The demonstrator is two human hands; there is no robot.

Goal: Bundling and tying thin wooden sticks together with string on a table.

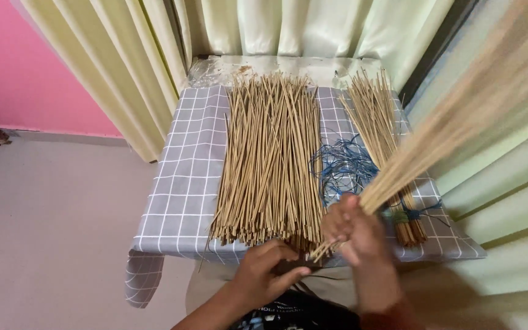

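My right hand (359,235) grips a bundle of thin tan sticks (459,116) near its lower end; the bundle slants up to the right, blurred by motion. My left hand (264,272) is at the table's front edge, fingers closed on a small dark object (294,267) I cannot identify, close to the bundle's lower tips. A wide heap of loose sticks (270,159) lies on the grey checked tablecloth (184,177). Beside the heap lies a tangle of blue string (343,168), and to its right a tied bundle of sticks (380,128).
The small table stands against pale yellow-green curtains (264,24). A pink wall (25,67) and a grey floor (50,232) are to the left. The cloth hangs over the table's front left corner (142,281).
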